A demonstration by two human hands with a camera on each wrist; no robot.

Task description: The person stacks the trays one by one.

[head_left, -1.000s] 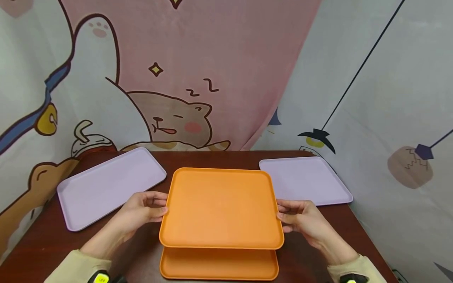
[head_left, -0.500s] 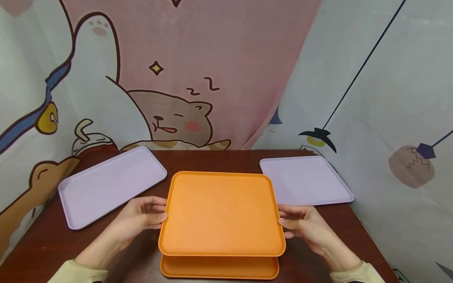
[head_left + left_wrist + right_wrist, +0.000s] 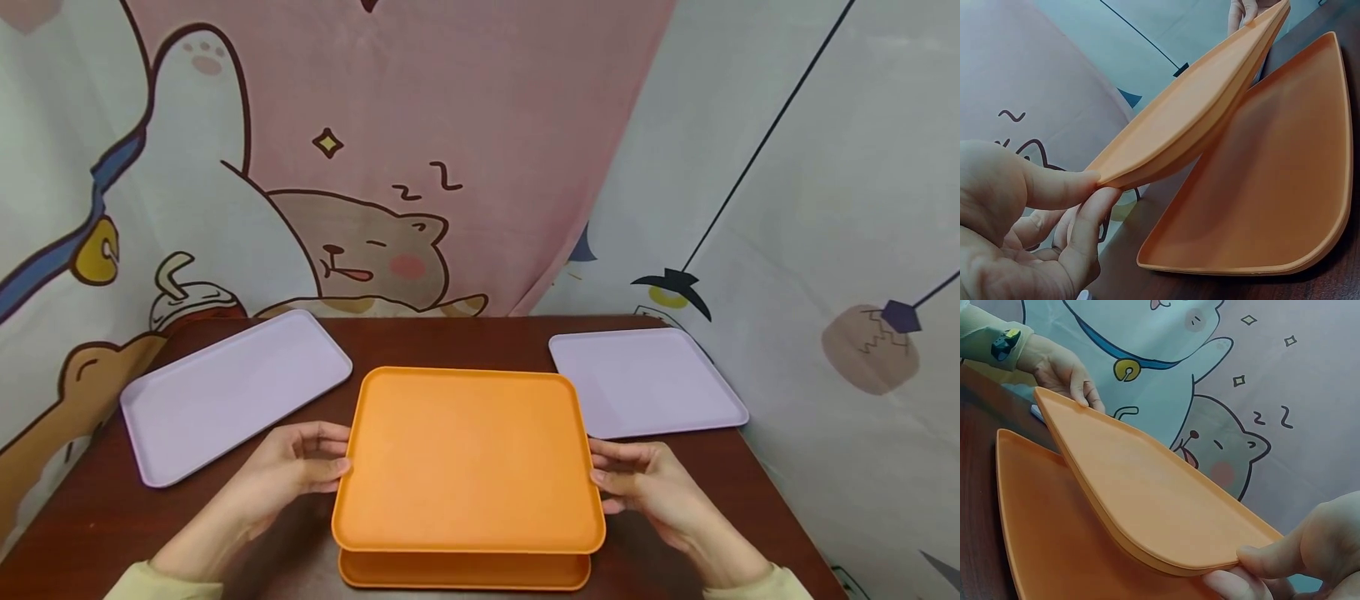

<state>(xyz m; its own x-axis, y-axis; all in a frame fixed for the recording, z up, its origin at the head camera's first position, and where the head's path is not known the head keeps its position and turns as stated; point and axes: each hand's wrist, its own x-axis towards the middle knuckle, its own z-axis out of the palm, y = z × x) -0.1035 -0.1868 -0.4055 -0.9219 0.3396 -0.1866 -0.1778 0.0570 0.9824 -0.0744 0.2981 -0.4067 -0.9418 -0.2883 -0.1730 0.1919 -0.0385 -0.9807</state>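
Note:
Both hands hold an orange rectangular tray [image 3: 468, 458] by its short sides, above a second orange tray [image 3: 465, 571] on the table. My left hand [image 3: 296, 462] pinches the left rim between thumb and fingers; my right hand [image 3: 648, 479] pinches the right rim the same way. Seen from the left wrist, the held tray [image 3: 1185, 112] is raised at a slant off the lower tray [image 3: 1266, 200], and its edge shows a doubled line. From the right wrist, a gap also shows between the held tray [image 3: 1147, 481] and the one below. Most of the lower tray is hidden in the head view.
A lilac tray [image 3: 236, 400] lies angled at the back left of the dark brown table [image 3: 450, 342]. Another lilac tray [image 3: 648, 383] lies at the back right, near the table's edge. A curtain [image 3: 480, 167] printed with cartoon animals hangs right behind the table.
Both hands have lowered the held orange tray and drawn it slightly nearer. Less of the orange tray beneath shows now. The lilac trays stay in place.

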